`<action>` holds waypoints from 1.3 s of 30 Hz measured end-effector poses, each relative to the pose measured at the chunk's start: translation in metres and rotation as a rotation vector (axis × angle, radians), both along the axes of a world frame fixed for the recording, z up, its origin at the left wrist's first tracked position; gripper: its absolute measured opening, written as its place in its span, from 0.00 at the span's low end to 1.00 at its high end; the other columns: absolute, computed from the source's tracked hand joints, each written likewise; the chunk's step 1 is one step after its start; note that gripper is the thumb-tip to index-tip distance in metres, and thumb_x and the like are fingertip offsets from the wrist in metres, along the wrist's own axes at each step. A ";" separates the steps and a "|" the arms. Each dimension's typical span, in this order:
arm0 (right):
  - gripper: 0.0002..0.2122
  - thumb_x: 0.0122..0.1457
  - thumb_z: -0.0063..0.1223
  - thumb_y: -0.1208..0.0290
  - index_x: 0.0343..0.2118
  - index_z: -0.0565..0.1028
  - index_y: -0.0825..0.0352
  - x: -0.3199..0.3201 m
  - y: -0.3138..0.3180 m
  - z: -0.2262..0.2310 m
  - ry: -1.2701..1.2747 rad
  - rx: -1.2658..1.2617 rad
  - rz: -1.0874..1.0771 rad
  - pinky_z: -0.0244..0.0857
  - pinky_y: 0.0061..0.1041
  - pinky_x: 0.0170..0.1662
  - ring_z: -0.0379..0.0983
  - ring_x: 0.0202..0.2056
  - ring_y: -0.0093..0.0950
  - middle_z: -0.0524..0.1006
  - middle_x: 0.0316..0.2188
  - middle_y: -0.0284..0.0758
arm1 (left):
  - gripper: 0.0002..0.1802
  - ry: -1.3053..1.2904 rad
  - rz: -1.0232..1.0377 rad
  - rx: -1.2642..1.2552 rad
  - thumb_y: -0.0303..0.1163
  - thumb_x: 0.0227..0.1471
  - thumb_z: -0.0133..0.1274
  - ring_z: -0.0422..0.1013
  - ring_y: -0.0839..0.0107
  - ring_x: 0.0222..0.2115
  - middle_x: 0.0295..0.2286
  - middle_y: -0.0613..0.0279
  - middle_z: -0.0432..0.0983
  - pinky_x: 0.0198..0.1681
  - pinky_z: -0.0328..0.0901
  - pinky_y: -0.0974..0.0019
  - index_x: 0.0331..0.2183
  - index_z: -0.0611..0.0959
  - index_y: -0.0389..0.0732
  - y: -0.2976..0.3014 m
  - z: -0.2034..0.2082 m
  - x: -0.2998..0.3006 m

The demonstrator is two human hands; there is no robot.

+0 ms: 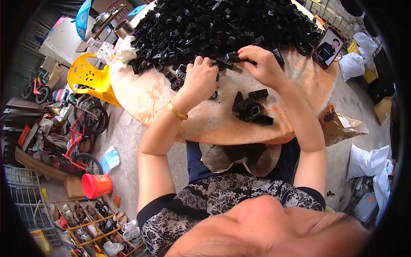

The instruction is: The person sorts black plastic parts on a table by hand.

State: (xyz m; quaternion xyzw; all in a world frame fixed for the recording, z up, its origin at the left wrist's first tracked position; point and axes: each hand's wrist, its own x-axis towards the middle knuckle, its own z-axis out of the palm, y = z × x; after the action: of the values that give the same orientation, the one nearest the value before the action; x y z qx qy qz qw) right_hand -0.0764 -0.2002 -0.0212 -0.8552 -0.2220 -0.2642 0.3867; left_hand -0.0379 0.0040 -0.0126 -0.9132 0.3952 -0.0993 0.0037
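A large heap of small black plastic parts [201, 30] covers the far side of a round table. My left hand [200, 79], with a gold bangle on its wrist, rests at the heap's near edge. Its fingers curl downward, and the back of the hand hides what they hold, if anything. A black part with a pale rim [181, 71] lies just beside it. Between thumb and fingers, my right hand [262, 64] pinches a black plastic part [232, 58] at the front of the heap. Nearer to me, a small separate cluster of black parts [250, 108] lies on the tablecloth.
An orange floral cloth [147, 96] covers the table. A phone [327, 48] stands upright at its right. Around it are a yellow plastic chair [87, 77], a red bucket [96, 186], a child's bicycle [76, 143], a shoe rack [85, 222] and white sacks [366, 160]. Brown paper [239, 158] lies over my lap.
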 end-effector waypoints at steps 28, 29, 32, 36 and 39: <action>0.08 0.48 0.55 0.80 0.33 0.74 0.71 -0.005 0.014 0.000 0.066 0.360 0.080 0.67 0.21 0.35 0.73 0.31 0.28 0.76 0.30 0.38 | 0.16 1.040 -0.179 -1.202 0.26 0.52 0.49 0.73 0.73 0.29 0.32 0.57 0.75 0.36 0.69 0.73 0.43 0.72 0.29 -0.011 0.003 0.012; 0.07 0.49 0.55 0.80 0.33 0.74 0.71 -0.004 0.013 -0.001 0.021 0.330 0.085 0.67 0.20 0.34 0.73 0.31 0.27 0.76 0.30 0.38 | 0.16 1.039 -0.181 -1.202 0.26 0.52 0.49 0.73 0.73 0.29 0.32 0.57 0.75 0.36 0.69 0.73 0.43 0.72 0.29 -0.012 0.003 0.012; 0.07 0.49 0.55 0.79 0.32 0.73 0.71 -0.002 0.014 -0.003 -0.041 0.281 0.084 0.67 0.21 0.34 0.73 0.31 0.28 0.76 0.29 0.38 | 0.15 1.053 -0.189 -1.267 0.27 0.54 0.46 0.74 0.73 0.28 0.32 0.58 0.75 0.34 0.70 0.72 0.42 0.73 0.29 -0.012 0.002 0.014; 0.06 0.47 0.56 0.78 0.29 0.72 0.69 -0.004 0.017 0.000 -0.254 0.042 -0.016 0.67 0.26 0.32 0.72 0.29 0.34 0.75 0.28 0.38 | 0.13 0.903 -0.183 -1.270 0.26 0.52 0.49 0.72 0.79 0.27 0.28 0.62 0.76 0.32 0.68 0.77 0.40 0.76 0.32 -0.013 -0.002 0.016; 0.06 0.46 0.56 0.77 0.27 0.71 0.68 -0.005 0.018 -0.002 -0.245 -0.002 -0.044 0.66 0.29 0.30 0.70 0.28 0.37 0.74 0.26 0.38 | 0.13 0.884 -0.195 -1.329 0.27 0.52 0.50 0.71 0.80 0.28 0.28 0.64 0.76 0.32 0.68 0.78 0.41 0.76 0.32 -0.018 -0.006 0.013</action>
State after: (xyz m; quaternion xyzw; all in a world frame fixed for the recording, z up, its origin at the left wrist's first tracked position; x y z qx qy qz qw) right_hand -0.0809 -0.1820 -0.0228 -0.8216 -0.2491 -0.3749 0.3498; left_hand -0.0253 -0.0136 -0.0183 -0.6407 0.2964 0.0571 -0.7060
